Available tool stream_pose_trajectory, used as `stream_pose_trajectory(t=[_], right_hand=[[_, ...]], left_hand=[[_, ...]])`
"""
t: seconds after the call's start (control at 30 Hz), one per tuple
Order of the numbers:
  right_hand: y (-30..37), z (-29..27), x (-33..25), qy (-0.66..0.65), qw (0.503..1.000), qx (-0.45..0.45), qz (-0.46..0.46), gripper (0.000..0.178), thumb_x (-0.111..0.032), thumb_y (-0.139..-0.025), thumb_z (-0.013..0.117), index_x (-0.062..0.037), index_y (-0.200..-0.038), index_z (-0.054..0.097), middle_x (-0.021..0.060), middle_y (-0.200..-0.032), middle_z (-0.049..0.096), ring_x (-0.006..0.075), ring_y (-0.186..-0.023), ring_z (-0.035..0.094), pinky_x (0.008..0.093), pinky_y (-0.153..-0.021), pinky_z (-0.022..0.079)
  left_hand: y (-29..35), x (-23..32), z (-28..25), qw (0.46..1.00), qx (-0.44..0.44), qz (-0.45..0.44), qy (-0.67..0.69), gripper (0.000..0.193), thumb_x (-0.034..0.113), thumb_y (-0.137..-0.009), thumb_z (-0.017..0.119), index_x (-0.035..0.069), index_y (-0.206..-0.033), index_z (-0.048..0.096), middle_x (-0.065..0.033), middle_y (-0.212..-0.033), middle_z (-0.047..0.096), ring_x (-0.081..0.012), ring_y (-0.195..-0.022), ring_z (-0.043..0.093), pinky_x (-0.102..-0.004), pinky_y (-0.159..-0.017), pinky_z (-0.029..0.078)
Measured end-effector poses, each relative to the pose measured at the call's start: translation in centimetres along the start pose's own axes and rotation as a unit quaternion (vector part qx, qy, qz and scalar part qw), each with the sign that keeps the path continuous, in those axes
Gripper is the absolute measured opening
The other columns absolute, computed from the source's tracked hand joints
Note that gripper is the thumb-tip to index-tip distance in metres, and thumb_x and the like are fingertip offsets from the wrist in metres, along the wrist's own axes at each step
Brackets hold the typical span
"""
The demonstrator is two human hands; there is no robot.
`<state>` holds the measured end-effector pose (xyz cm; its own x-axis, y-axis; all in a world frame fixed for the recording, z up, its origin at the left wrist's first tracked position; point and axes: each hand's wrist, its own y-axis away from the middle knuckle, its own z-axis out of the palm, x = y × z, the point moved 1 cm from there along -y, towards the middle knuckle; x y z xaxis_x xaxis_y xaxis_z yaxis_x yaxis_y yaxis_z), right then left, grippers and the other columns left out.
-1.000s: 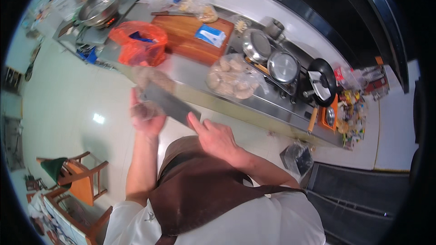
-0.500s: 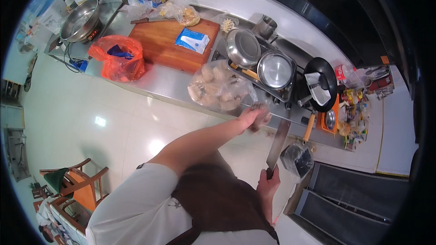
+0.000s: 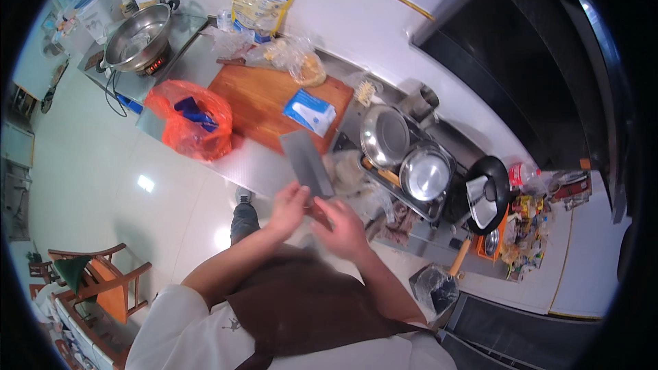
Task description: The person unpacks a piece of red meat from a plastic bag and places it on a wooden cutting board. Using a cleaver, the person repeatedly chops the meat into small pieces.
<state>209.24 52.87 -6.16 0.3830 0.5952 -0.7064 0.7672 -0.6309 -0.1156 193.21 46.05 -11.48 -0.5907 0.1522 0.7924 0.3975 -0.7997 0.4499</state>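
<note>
A wide-bladed cleaver [image 3: 306, 163] points up and slightly left in front of me, just off the counter's front edge. My right hand [image 3: 341, 229] is closed around its dark handle, which shows only in part. Close beside it, my left hand [image 3: 290, 208] has its fingers bent together at the lower end of the blade; what they grip is hidden. Beyond the blade lies a wooden cutting board [image 3: 250, 99] with a blue and white packet [image 3: 310, 111] on it. A clear bag of pale lumps [image 3: 348, 170] sits right of the blade, partly covered.
An orange plastic bag [image 3: 195, 130] stands at the board's left. Steel pans [image 3: 385, 137] sit on the stove, with a black wok [image 3: 488, 188] farther right. A crumpled cloth [image 3: 397, 225] lies at the counter edge. A bag-lined bin [image 3: 436, 288] is at my right.
My right hand has brought the cleaver up and left from beside my body. My left hand has drawn back from the stove's front edge to meet it. The view has shifted.
</note>
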Motion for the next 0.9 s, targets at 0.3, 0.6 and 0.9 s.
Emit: stream_pose_trajectory(t=[0.3, 0.6, 0.9], right_hand=[[-27.1, 11.0, 16.5, 0.095, 0.884, 0.162, 0.428, 0.054, -0.030, -0.078, 0.077, 0.0092, -0.111, 0.061, 0.0275, -0.102, 0.070, 0.0368, -0.102, 0.069, 0.0421, -0.091, 0.054], [-28.4, 12.9, 21.2, -0.069, 0.831, 0.232, 0.501, 0.032, -0.016, -0.078, 0.078, 0.0047, -0.100, 0.069, 0.0144, -0.091, 0.073, 0.0248, -0.083, 0.069, 0.0392, -0.075, 0.053], [-39.0, -0.6, 11.1, 0.239, 0.928, 0.086, 0.272, 0.021, -0.029, -0.092, 0.063, -0.0128, -0.105, 0.064, 0.0187, -0.089, 0.069, 0.0414, -0.088, 0.067, 0.0508, -0.074, 0.051]], left_hand=[[-16.2, 12.3, -12.9, 0.993, 0.033, -0.061, -0.100, 0.023, 0.016, -0.105, 0.044, 0.006, -0.118, 0.061, -0.0075, -0.106, 0.069, -0.0188, -0.087, 0.068, -0.0357, -0.071, 0.057], [-28.6, 5.0, -15.8, 0.973, 0.175, -0.119, -0.096, 0.023, 0.013, -0.093, 0.054, -0.001, -0.109, 0.064, -0.0113, -0.103, 0.069, -0.0212, -0.090, 0.065, -0.0376, -0.077, 0.052], [-30.5, 9.6, -17.4, 0.949, 0.058, -0.222, -0.217, 0.034, 0.022, -0.092, 0.065, -0.007, -0.109, 0.065, -0.0135, -0.098, 0.070, -0.0229, -0.089, 0.066, -0.0387, -0.078, 0.052]])
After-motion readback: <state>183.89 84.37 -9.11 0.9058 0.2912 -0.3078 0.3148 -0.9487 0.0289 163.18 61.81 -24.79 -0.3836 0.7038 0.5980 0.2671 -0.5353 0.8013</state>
